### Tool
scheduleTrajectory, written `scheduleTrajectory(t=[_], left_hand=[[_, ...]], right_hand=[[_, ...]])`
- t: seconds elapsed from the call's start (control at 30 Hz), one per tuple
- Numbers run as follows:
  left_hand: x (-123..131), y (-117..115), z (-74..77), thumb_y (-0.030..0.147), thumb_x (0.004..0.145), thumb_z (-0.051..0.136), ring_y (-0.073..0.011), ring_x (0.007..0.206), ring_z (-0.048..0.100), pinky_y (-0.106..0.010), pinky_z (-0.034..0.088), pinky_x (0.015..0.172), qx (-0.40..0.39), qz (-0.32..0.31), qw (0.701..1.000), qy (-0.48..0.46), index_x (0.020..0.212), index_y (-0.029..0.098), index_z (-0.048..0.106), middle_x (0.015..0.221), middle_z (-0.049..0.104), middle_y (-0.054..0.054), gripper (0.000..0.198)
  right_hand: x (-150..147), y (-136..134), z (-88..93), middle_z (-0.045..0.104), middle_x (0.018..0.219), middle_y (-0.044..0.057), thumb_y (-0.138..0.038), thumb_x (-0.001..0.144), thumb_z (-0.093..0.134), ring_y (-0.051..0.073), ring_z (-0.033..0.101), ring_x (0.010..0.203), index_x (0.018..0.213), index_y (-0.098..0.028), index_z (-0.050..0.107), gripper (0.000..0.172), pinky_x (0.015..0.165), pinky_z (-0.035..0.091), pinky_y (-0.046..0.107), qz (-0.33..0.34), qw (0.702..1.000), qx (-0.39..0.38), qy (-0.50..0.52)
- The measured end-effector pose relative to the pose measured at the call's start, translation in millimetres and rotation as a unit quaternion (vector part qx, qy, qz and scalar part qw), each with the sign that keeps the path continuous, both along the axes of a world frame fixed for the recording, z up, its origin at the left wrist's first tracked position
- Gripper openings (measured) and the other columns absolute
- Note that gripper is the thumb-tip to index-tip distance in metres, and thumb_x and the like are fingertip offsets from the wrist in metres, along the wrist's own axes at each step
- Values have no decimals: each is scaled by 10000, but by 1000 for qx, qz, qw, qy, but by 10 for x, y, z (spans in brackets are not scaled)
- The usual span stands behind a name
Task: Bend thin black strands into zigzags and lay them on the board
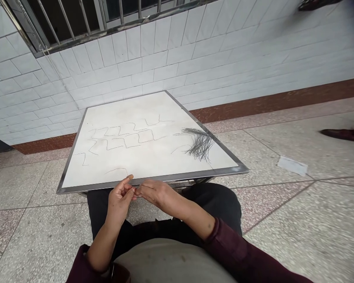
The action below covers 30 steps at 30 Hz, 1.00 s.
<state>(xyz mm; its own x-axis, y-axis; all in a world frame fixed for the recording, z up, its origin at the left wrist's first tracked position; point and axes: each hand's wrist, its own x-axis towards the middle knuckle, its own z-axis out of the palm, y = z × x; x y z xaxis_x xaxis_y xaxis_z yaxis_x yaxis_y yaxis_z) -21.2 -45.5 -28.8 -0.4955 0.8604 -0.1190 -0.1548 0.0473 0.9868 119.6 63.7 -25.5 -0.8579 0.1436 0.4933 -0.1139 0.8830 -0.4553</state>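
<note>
A thin reddish strand [117, 169] lies curved on a white board [165, 106], close to the board's near metal rim [177, 177]. Just below that rim, the left hand [120, 200] and right hand [153, 192] meet over the person's lap. Their fingertips are pressed together in a tight pinch, and whatever is between them is too fine to see. The left thumb rises to touch the rim.

Further back on the board lie rows of zigzag strands [120, 137], and near its right edge a loose bundle of dark strands [200, 143]. Bare board separates these. Open speckled floor [283, 220] surrounds the board on both sides.
</note>
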Motion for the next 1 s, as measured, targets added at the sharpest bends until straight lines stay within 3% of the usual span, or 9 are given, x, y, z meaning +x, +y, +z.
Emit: scheduleTrajectory(t=[0.33, 0.57, 0.67, 0.77, 0.87, 1.0], left_hand=[[-16, 2, -85, 322, 755, 707, -93, 605, 540, -231, 484, 590, -19, -3, 1000, 15, 1173, 181, 668, 703, 556, 30, 443], [14, 14, -123, 309, 744, 712, -93, 582, 518, -232, 473, 589, -13, -13, 1000, 12, 1138, 176, 686, 643, 546, 36, 417], [2, 14, -108, 326, 750, 717, -98, 609, 551, -241, 488, 629, -2, 7, 1000, 9, 1179, 195, 664, 693, 574, 29, 451], [-20, 9, -70, 341, 766, 715, -94, 642, 572, -236, 491, 668, 11, 35, 999, 14, 1214, 216, 640, 741, 582, 26, 471], [-24, 13, -39, 351, 767, 718, -87, 642, 571, -225, 486, 670, 13, 63, 998, 17, 1213, 211, 636, 744, 575, 27, 474], [6, 21, -35, 356, 770, 717, -84, 625, 561, -224, 484, 665, 18, 65, 997, 22, 1205, 201, 634, 726, 570, 29, 469]], right_hand=[[22, 3, 79, 654, 901, 43, -106, 968, 437, 145, 588, 831, 1001, -174, 631, 208, 751, 500, 274, 35, 999, 31, -22], [1, 37, 99, 675, 902, 39, -93, 957, 451, 152, 600, 805, 999, -186, 642, 217, 707, 505, 282, 53, 996, 58, -31], [19, 98, 10, 663, 921, 43, -198, 949, 529, 144, 609, 813, 1022, -200, 630, 125, 719, 510, 275, 21, 999, -37, -11], [39, 163, -127, 639, 945, 57, -331, 869, 658, 140, 606, 775, 1094, -210, 589, 265, 682, 520, 273, -68, 976, -202, 44], [26, 179, -256, 628, 892, 30, -376, 789, 731, 125, 599, 728, 1053, -217, 587, 340, 649, 523, 262, -97, 914, -386, 78], [-41, 92, -343, 648, 828, 12, -416, 782, 721, 107, 608, 692, 909, -191, 637, 272, 619, 516, 241, -26, 823, -563, 67]])
